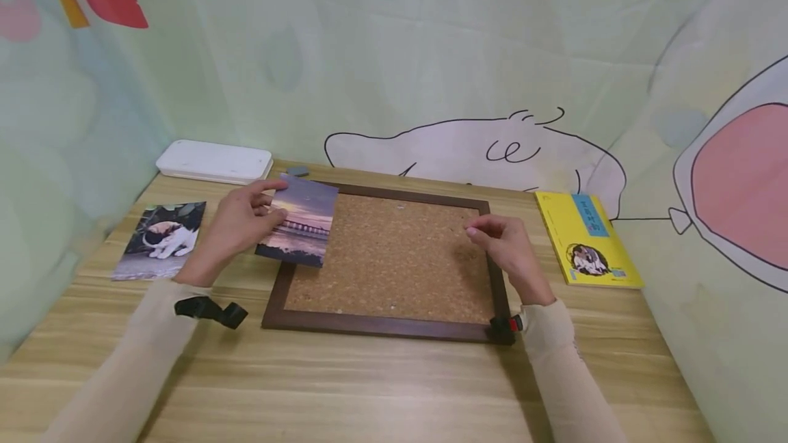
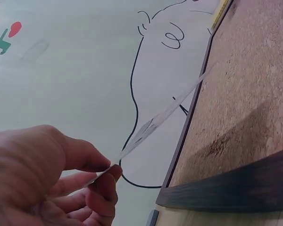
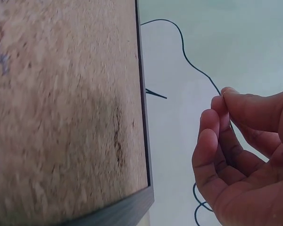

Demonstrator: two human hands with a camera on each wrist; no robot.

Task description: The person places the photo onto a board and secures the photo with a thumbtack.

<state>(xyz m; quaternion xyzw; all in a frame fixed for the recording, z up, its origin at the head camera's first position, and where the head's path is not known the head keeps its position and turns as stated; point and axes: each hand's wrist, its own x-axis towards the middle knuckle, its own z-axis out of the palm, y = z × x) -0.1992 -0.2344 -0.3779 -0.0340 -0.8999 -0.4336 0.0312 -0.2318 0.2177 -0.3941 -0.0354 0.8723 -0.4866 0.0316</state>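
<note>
My left hand (image 1: pixel 243 221) pinches a photo print of a sunset over water with a pier (image 1: pixel 304 224) by its left edge. In the left wrist view that photo (image 2: pixel 155 125) appears nearly edge-on between thumb and fingers. It is held tilted above the left side of a brown-framed cork board (image 1: pixel 388 258). Over the board's right side is my right hand (image 1: pixel 507 248), its thumb and index fingertips meeting. In the right wrist view, nothing shows between the fingertips of this right hand (image 3: pixel 243 141), and the other fingers are curled.
A photo of a cat (image 1: pixel 163 241) lies on the wooden table (image 1: pixel 382 388) at left. Behind it are a white case (image 1: pixel 215 160) and a small grey piece (image 1: pixel 298 171). A yellow book (image 1: pixel 585 241) lies right of the board. Printed fabric (image 1: pixel 394 53) hangs behind.
</note>
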